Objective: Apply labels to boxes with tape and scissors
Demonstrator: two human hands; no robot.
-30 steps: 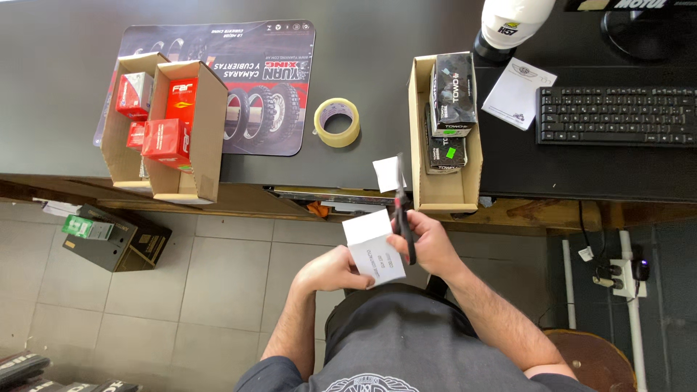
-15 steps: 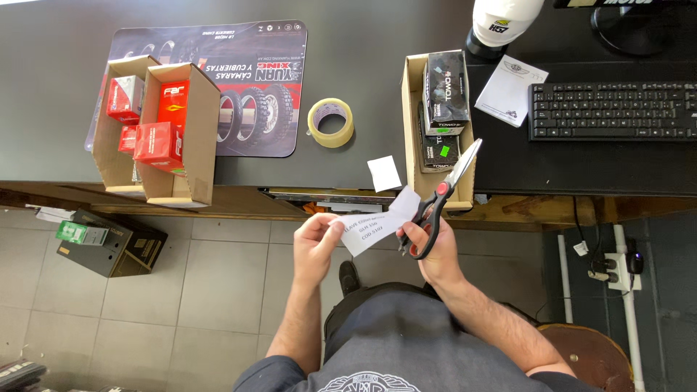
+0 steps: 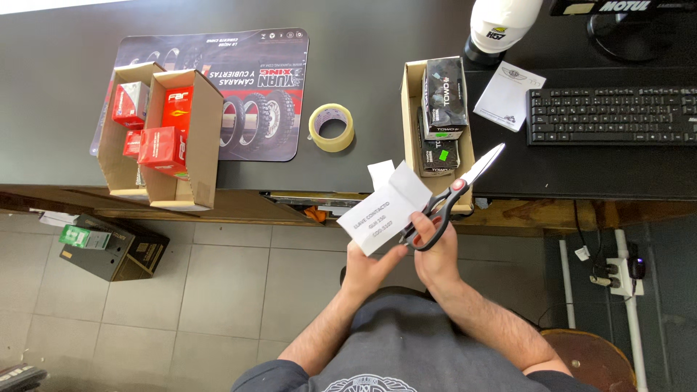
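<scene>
Your left hand (image 3: pixel 369 267) pinches the lower edge of a white rectangular paper slip with dark print (image 3: pixel 385 209), its grip closed on the paper from below; your right hand (image 3: pixel 438 250) has its fingers through the black handles of a pair of steel-bladed scissors with a red pivot (image 3: pixel 451 197), its grip closed on those handles, the blades shut and pointing up and to the right — the tip reaching over the edge of the dark tabletop (image 3: pixel 363 80); the slip sits in the air in front of your body, just below the tabletop's near edge, touching the scissor handles on its right side. Just behind the slip a small white paper scrap (image 3: pixel 378 173) lies at the tabletop's edge; beside it stands a narrow open cardboard box holding black cartons (image 3: pixel 438 120); a roll of pale yellow tape (image 3: pixel 332 127) rests near the middle, next to a printed mat showing tyres (image 3: pixel 254 94); on the left two open cardboard boxes with red cartons (image 3: pixel 161 134) stand side by side; a black keyboard (image 3: pixel 610 116) lies on the right.
</scene>
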